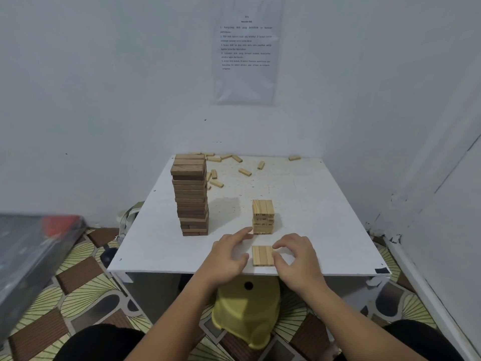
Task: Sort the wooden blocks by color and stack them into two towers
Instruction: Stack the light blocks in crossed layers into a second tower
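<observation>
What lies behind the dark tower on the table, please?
Loose light blocks lie scattered on the table behind the dark tower; a few are partly hidden by it, and more may be fully covered.

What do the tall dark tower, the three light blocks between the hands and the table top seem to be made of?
Dark tower: brown wood, matte; grain lines show on the top blocks.
Three light blocks: pale wood, perhaps pine, looking unvarnished; straight grain stripes.
Table top: probably a white coated board; thin flat edge, yellowish speckles of wear.
</observation>
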A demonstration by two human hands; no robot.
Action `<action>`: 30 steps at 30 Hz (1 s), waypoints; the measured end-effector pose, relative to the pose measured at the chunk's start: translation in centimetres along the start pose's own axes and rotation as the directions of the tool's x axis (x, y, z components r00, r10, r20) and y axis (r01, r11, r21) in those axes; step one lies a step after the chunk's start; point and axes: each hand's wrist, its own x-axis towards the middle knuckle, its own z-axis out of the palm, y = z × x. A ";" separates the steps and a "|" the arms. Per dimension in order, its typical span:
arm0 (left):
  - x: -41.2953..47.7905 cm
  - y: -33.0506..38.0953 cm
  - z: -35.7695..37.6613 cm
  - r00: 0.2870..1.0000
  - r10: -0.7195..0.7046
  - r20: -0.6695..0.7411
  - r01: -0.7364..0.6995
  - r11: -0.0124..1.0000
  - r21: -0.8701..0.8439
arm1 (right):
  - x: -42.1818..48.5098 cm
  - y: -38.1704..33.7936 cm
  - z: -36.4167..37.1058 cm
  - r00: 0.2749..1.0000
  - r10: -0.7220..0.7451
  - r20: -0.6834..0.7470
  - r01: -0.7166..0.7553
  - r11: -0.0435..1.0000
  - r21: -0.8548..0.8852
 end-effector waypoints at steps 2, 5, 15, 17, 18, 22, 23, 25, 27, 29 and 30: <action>0.0 0.1 -0.1 1.000 -0.007 -0.002 0.006 1.000 -0.030 | -0.3 -0.6 0.7 0.999 0.028 -0.034 -0.031 0.996 -0.081; 0.0 0.1 -0.3 1.000 -0.007 -0.014 0.006 0.999 -0.050 | -0.6 -1.6 1.6 0.996 0.088 -0.010 -0.089 0.984 -0.157; -0.3 0.5 -0.3 1.000 0.004 0.005 -0.005 0.999 0.044 | -0.7 -2.1 1.1 0.988 0.117 0.102 -0.085 0.958 -0.272; -0.5 0.6 -0.5 1.000 -0.004 -0.008 0.004 1.000 0.007 | -0.9 -2.8 1.5 0.985 0.147 0.087 -0.108 0.931 -0.348; -0.5 0.8 -0.6 1.000 -0.010 -0.018 0.010 1.000 -0.007 | -0.9 -3.2 1.8 0.984 0.162 0.080 -0.119 0.915 -0.385; -0.7 1.1 -0.7 0.998 -0.008 -0.056 0.006 1.000 -0.027 | -0.8 -4.2 2.6 0.985 0.144 0.093 -0.088 0.889 -0.448; -0.8 1.1 -0.7 0.998 -0.004 -0.065 0.002 1.000 -0.027 | -0.6 -4.3 2.7 0.983 0.143 0.113 -0.078 0.892 -0.446; -0.7 1.3 -0.9 0.997 -0.007 -0.077 0.004 0.999 -0.039 | -0.1 -4.2 2.6 0.978 0.117 0.173 -0.032 0.903 -0.429; -0.5 1.4 -1.3 0.998 -0.022 -0.067 0.020 0.999 -0.041 | 0.4 -3.8 2.1 0.964 0.052 0.260 0.049 0.930 -0.365; -0.4 1.3 -1.8 0.999 -0.024 -0.036 0.024 1.000 0.003 | 0.9 -3.2 1.3 0.928 -0.024 0.372 0.134 0.952 -0.274; -0.5 1.1 -2.1 1.000 -0.020 -0.016 0.020 0.999 0.031 | 1.1 -2.8 0.8 0.908 -0.059 0.415 0.171 0.956 -0.239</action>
